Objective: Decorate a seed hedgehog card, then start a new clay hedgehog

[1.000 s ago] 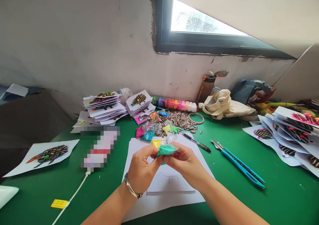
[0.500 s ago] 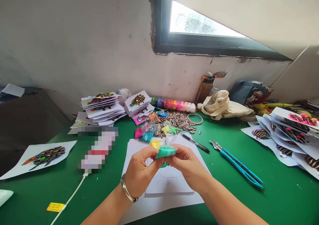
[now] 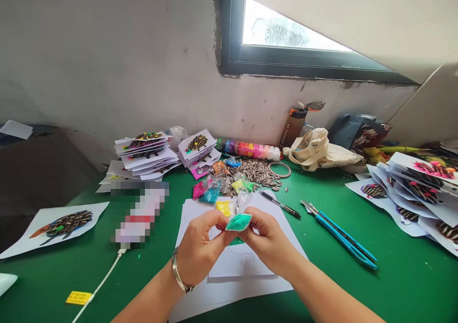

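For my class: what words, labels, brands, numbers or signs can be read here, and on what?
"BE YOUNGER": on the tall, translucent brown bottle.
Yellow rectangular tag on the thin white cable: print too small to read.
Pixelated pale oblong object: blurred, nothing readable.
Small plastic packet of green material, in the left hand and right hand: nothing readable.

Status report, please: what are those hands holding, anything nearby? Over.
Left fingers and right fingers pinching green packet. Packet above line-drawn paper. Yellow packet close beyond hands.
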A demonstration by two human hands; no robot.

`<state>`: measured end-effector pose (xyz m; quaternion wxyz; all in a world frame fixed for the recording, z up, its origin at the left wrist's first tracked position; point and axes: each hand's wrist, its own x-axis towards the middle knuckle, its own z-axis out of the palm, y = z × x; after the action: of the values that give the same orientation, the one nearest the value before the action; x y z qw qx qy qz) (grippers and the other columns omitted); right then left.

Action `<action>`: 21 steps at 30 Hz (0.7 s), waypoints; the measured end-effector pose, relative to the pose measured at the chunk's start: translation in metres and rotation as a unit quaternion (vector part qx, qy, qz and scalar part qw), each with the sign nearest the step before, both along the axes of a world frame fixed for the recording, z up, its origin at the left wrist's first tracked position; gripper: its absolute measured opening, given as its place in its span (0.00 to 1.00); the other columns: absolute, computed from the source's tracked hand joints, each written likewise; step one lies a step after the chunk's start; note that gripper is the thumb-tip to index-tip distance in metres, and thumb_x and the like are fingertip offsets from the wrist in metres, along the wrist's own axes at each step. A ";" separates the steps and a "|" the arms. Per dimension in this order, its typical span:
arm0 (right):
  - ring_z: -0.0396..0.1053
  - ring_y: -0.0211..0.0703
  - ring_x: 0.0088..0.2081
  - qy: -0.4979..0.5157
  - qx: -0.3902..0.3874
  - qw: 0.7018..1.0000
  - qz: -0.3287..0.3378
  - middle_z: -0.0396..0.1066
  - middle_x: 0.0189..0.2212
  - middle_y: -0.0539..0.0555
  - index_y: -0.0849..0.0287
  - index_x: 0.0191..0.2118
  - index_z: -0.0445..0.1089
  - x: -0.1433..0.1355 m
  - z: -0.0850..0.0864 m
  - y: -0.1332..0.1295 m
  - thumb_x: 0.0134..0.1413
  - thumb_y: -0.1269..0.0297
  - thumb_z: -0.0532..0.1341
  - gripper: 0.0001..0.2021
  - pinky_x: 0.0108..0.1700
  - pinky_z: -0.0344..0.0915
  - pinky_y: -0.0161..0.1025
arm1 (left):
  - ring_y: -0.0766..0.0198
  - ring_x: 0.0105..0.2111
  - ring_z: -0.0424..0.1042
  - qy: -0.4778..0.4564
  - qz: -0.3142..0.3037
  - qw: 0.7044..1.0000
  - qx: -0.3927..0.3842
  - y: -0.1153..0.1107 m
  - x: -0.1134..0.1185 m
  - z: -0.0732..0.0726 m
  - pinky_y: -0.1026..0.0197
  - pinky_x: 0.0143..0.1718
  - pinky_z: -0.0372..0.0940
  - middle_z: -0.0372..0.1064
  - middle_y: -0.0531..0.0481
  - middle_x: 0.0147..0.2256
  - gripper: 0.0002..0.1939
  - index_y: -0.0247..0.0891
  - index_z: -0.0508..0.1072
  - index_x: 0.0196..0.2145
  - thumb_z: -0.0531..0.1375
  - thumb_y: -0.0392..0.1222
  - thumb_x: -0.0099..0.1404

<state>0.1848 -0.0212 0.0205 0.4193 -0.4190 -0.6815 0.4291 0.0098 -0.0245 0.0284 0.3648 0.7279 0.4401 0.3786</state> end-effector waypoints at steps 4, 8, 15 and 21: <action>0.56 0.35 0.26 -0.019 0.045 0.999 0.000 0.60 0.23 0.47 0.59 0.25 0.65 0.000 -0.001 0.000 0.55 0.69 0.57 0.08 0.29 0.54 0.33 | 0.65 0.27 0.65 0.016 0.016 0.997 0.071 0.000 0.002 -0.001 0.64 0.29 0.62 0.66 0.53 0.25 0.11 0.39 0.68 0.26 0.57 0.44 0.65; 0.60 0.37 0.29 -0.009 0.032 0.999 0.009 0.65 0.26 0.50 0.58 0.29 0.69 0.003 0.001 0.002 0.58 0.66 0.56 0.08 0.32 0.58 0.34 | 0.65 0.28 0.67 0.012 0.036 0.989 0.142 0.002 0.003 -0.004 0.64 0.32 0.64 0.68 0.52 0.27 0.07 0.40 0.71 0.30 0.57 0.40 0.65; 0.64 0.39 0.33 0.042 -0.022 0.999 -0.001 0.69 0.32 0.52 0.57 0.38 0.72 0.007 0.002 0.004 0.56 0.64 0.59 0.06 0.34 0.61 0.36 | 0.64 0.33 0.71 -0.001 0.052 0.989 0.138 0.004 0.004 -0.005 0.64 0.36 0.66 0.73 0.51 0.32 0.04 0.40 0.75 0.36 0.60 0.38 0.63; 0.61 0.37 0.30 0.026 -0.018 0.999 0.011 0.65 0.27 0.49 0.58 0.30 0.67 0.004 -0.003 0.002 0.57 0.67 0.57 0.05 0.32 0.59 0.34 | 0.66 0.29 0.68 0.017 0.035 0.994 0.102 0.000 0.006 -0.003 0.65 0.32 0.64 0.70 0.53 0.28 0.04 0.40 0.73 0.32 0.59 0.41 0.64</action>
<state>0.1891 -0.0197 0.0173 0.4239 -0.4078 -0.6673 0.4568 0.0156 -0.0249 0.0252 0.2674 0.7516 0.4305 0.4222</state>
